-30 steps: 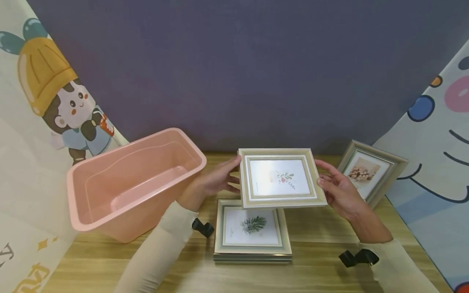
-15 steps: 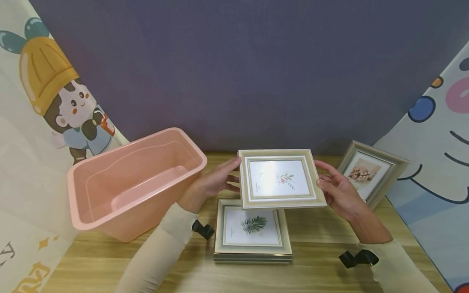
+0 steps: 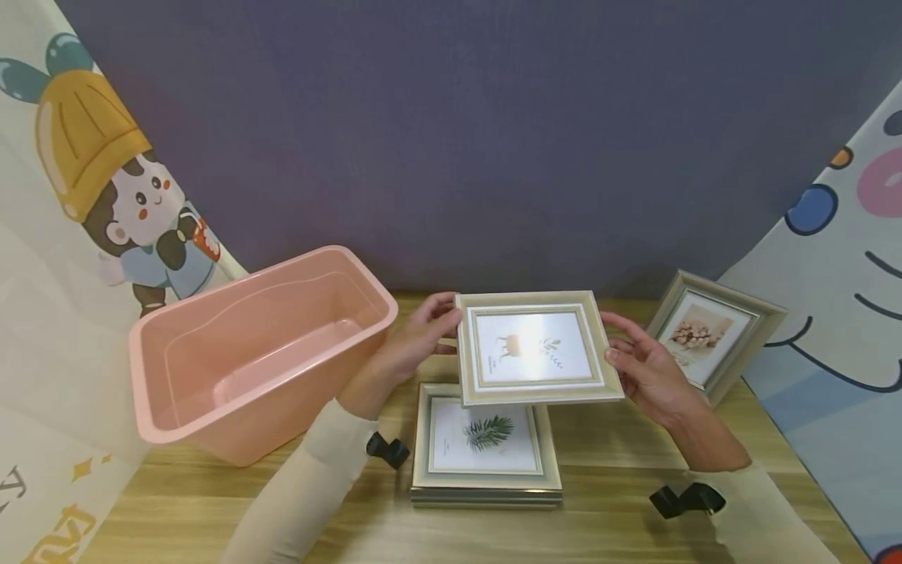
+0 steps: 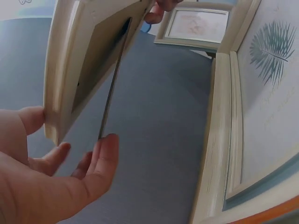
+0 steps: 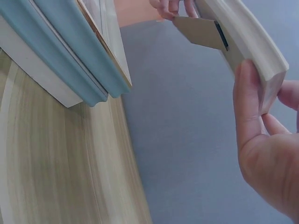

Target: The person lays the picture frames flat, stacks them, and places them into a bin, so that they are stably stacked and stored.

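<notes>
Picture frame [image 3: 532, 348], one, held above the worktop [image 3: 609, 501] near a frame stack [image 3: 486, 450]. Right hand [image 3: 650, 374]: narrow grip, pinching right edge. Left hand [image 3: 409, 342]: grip clasping left edge, fingertips seemingly touching the back stand [image 5: 198, 32].

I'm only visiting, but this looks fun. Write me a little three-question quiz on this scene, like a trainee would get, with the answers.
1. Which hand touches the flap behind the held frame?
2. Which picture tops the stack: a) a cat, b) a leaf, c) a boat?
3. True or false: seen from the person's side, the bin stands left of the stack.

Key: 1. The left hand. 2. b. 3. True.
</notes>
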### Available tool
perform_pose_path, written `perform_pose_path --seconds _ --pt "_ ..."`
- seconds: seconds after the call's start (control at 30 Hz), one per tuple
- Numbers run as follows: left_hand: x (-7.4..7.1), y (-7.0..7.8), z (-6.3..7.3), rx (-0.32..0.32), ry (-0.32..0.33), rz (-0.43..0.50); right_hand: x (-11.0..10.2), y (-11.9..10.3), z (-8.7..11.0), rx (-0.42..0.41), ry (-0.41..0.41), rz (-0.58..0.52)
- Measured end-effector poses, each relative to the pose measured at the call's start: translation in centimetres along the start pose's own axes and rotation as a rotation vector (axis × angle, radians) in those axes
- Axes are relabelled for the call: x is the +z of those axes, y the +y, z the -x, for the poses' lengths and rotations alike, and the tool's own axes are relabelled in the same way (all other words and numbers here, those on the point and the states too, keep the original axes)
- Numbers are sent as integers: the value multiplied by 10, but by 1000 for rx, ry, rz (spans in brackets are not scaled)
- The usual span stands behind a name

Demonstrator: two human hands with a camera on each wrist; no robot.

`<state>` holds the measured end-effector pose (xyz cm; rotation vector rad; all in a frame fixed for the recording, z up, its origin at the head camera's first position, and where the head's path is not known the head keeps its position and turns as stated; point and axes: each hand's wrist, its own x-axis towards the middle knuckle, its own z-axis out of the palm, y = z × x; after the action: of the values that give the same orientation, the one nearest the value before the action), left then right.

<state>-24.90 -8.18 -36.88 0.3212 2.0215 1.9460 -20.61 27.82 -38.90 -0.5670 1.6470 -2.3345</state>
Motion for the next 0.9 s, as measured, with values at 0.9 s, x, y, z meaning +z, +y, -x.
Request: perform_pose_path --seconds 0.9 --pt "-7 -12 20 77 87 -59 10 14 10 128 21 146"
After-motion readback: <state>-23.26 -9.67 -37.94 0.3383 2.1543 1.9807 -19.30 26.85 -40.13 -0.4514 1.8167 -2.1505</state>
